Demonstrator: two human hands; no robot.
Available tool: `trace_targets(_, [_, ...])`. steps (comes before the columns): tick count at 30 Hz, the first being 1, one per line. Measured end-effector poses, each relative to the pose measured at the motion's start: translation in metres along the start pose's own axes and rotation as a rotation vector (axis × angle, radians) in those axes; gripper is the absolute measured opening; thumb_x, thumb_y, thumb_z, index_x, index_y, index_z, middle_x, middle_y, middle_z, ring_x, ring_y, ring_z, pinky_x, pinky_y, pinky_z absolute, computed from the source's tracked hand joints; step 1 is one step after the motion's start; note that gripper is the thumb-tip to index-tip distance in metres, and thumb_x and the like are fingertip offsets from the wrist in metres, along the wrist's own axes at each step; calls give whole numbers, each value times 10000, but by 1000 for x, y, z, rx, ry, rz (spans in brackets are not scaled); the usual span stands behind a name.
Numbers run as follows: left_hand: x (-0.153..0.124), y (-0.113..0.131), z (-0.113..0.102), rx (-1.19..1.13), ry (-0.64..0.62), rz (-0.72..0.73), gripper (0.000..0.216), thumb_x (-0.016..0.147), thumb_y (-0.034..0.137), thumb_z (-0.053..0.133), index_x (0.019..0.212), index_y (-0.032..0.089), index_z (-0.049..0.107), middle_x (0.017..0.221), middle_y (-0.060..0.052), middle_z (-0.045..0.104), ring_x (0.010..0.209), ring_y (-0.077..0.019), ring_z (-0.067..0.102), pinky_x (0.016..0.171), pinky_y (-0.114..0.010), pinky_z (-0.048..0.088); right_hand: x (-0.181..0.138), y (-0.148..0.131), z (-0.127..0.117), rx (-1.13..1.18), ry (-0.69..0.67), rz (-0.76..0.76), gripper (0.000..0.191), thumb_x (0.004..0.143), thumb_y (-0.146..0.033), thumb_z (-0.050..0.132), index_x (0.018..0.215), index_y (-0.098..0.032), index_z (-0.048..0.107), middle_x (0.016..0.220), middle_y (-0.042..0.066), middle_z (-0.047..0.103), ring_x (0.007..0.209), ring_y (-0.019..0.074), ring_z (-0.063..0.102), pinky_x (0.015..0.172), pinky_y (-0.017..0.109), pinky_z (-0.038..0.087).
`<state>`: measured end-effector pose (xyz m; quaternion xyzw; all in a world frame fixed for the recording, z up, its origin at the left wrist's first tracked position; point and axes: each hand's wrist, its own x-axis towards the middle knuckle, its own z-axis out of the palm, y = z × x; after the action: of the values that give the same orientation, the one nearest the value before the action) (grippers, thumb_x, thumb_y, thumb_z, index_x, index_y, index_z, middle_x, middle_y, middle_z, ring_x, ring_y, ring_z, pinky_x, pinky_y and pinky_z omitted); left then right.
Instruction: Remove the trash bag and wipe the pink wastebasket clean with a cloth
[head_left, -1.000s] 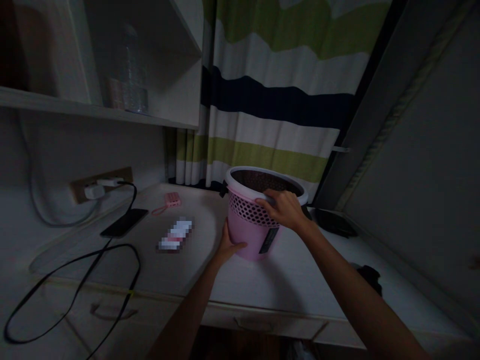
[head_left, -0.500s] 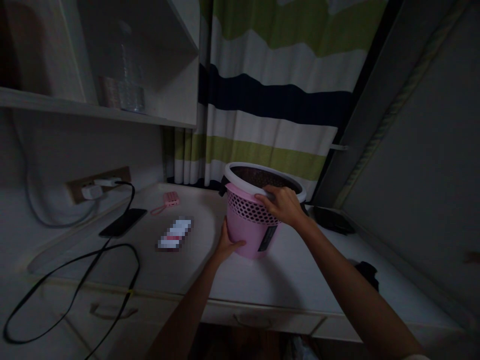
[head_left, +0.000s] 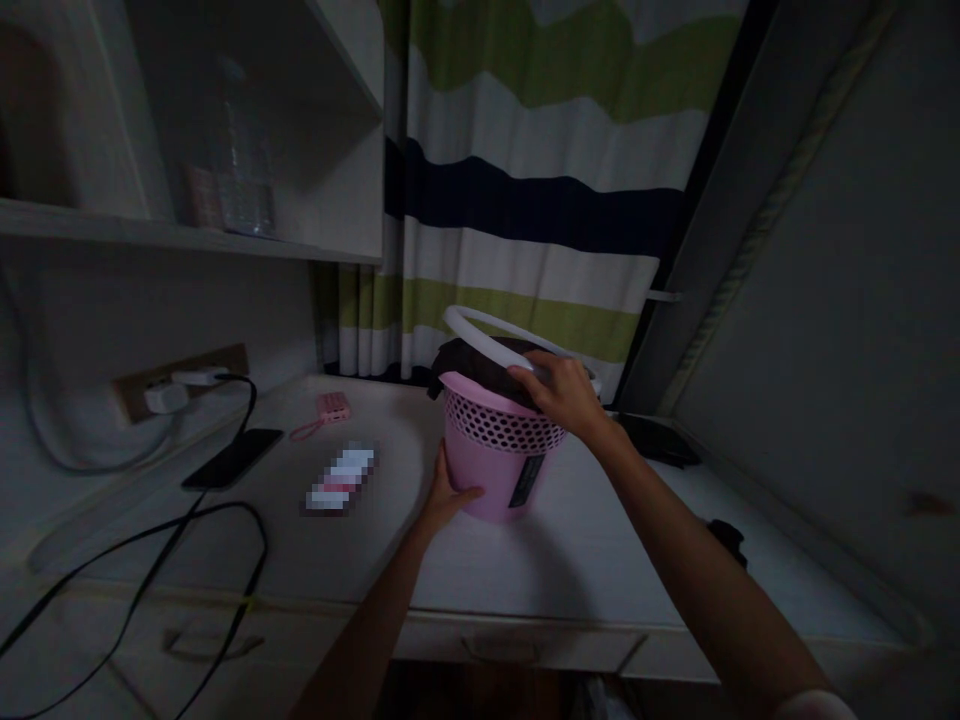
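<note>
A pink trash bin [head_left: 480,470] with a band of round holes stands upright on the white desk. My right hand [head_left: 562,392] grips the near side of a white rim ring [head_left: 480,338], which is lifted and tilted above the bin's top. Beneath the ring, a dark trash bag [head_left: 469,366] lines the bin and drapes over its left edge. Low on the bin's left side, my left hand [head_left: 446,495] is wrapped round the pink wall, thumb toward the front. A dark label [head_left: 526,480] shows on the bin's front.
On the desk [head_left: 405,560] lie a blurred-out phone [head_left: 341,480], a pink power bank [head_left: 334,407] and a black phone [head_left: 232,458] with a long black cable. Black items lie at the right. A shelf [head_left: 300,240] overhangs the left; a striped curtain [head_left: 540,210] hangs behind.
The white ring has come up off the bin's top on its left side, raised by my right hand, and more of the dark bag shows. My left hand stays on the bin.
</note>
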<state>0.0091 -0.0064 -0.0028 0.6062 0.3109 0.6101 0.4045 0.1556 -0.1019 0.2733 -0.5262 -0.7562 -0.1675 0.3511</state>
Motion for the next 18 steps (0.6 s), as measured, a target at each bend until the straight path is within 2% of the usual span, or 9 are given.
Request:
trace_targets(6, [-1,4,-1,-1,-41,24,1139,523,294,753,1369,261,-9,1456,-109,59,1323,-263,109,1071,-418,154,9,9,-27,122,79,-36,407,818,-467,419,800,-134,653,675,41,637,611,141,564,597,242,373])
trace_targets(10, [-1,3,-1,14,-42,27,1122,542,289,743,1369,262,-14,1458,-107,51,1324,-254,109,1069,-408,166,6,21,-40,120,90,-23,410,812,-468,424,772,-128,649,648,36,627,574,124,546,569,234,361])
trace_targets(18, [-1,2,-1,-11,-30,17,1137,519,259,754,1369,262,0,1457,-114,44,1323,-269,107,1065,-439,160,-21,52,-54,-82,119,42,447,808,-499,410,863,-128,653,698,68,655,637,177,600,604,262,403])
